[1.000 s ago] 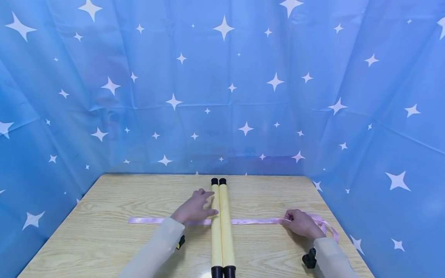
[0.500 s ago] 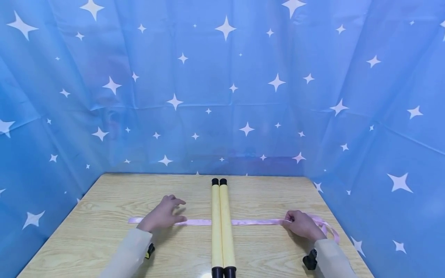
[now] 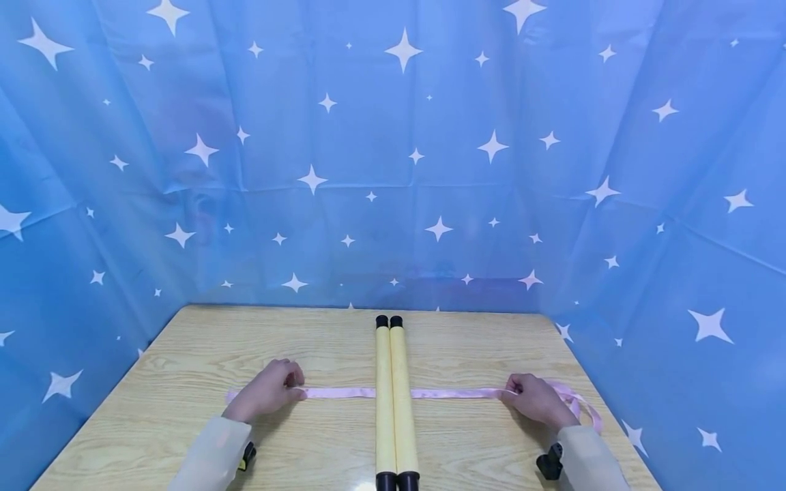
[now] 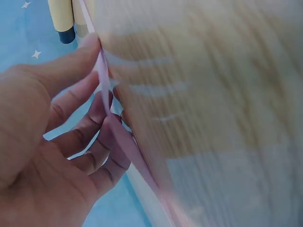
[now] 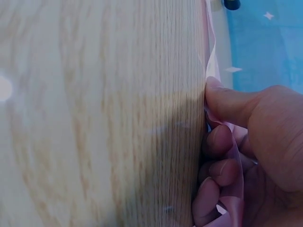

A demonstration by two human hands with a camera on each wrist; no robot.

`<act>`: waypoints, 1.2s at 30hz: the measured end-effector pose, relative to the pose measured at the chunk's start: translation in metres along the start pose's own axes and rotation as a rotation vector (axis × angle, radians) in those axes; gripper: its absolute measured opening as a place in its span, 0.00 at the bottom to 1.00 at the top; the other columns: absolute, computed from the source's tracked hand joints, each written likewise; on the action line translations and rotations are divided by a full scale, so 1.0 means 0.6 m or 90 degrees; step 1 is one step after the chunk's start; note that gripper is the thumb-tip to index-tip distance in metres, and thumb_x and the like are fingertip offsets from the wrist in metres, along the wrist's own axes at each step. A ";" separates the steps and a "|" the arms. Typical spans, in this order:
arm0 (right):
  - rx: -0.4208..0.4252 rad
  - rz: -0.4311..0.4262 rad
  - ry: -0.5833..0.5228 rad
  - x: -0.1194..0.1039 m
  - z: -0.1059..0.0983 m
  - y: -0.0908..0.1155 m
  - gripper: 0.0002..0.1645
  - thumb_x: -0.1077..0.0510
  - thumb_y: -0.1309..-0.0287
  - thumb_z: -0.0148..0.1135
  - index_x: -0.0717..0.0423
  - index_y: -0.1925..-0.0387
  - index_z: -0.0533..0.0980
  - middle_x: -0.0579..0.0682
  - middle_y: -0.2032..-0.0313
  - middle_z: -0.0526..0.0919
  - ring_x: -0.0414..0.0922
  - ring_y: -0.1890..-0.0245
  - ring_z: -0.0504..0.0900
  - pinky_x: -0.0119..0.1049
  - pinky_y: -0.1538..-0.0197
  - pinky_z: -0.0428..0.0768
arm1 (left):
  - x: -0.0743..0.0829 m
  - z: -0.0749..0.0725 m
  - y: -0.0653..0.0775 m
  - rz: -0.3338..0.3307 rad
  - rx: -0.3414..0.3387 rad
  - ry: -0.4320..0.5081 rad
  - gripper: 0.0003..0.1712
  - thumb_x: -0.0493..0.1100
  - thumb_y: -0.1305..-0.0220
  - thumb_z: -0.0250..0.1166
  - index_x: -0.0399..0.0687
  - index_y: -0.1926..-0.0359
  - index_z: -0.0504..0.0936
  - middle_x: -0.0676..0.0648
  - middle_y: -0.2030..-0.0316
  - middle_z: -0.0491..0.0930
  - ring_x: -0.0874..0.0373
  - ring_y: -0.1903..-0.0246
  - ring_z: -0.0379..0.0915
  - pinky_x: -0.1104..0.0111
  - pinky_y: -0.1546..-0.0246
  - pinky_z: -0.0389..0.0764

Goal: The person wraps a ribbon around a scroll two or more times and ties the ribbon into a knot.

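A pink ribbon (image 3: 454,393) runs crosswise over the table, passing beneath two long cream rolls (image 3: 393,402) with black ends. The rolls lie side by side like a rolled-up scroll. On the left, my left hand (image 3: 267,392) pinches the ribbon; the left wrist view shows the thumb (image 4: 87,47) against the strip (image 4: 105,85), with the fingers curled behind it. My right hand (image 3: 535,399) grips the ribbon on the other side. In the right wrist view the thumb (image 5: 232,101) presses it and the tail (image 5: 232,205) passes down through the curled fingers.
Loose loops of the ribbon's tail lie on the light wood table (image 3: 331,348) to the right of my right hand. A blue curtain (image 3: 344,225) with white stars surrounds the table's back and sides. The rolls reach the bottom of the head view.
My left hand has moved left, away from the cream rolls, and its fingers have come down and closed on the ribbon. My right hand has stayed in place, gripping it.
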State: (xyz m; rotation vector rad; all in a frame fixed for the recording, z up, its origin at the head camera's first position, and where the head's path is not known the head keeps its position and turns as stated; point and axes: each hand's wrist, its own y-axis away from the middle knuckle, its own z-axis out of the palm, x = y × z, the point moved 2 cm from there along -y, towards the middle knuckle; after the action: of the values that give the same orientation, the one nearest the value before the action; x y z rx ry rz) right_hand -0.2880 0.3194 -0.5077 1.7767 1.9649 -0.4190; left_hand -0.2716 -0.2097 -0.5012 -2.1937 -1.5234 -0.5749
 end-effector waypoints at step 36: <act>-0.021 -0.111 -0.008 0.007 -0.082 0.014 0.10 0.52 0.33 0.67 0.50 0.69 0.79 0.41 0.79 0.72 0.35 0.78 0.66 0.30 0.71 0.66 | -0.041 -0.080 0.022 -0.019 0.000 0.043 0.07 0.43 0.28 0.65 0.49 0.66 0.85 0.54 0.79 0.72 0.66 0.79 0.60 0.73 0.77 0.65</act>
State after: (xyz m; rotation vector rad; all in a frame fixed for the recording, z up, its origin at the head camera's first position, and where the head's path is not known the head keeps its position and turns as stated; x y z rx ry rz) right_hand -0.2860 0.3491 -0.4674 1.5842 2.1140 -0.4512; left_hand -0.2719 -0.2593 -0.4762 -2.1323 -1.5231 -0.6515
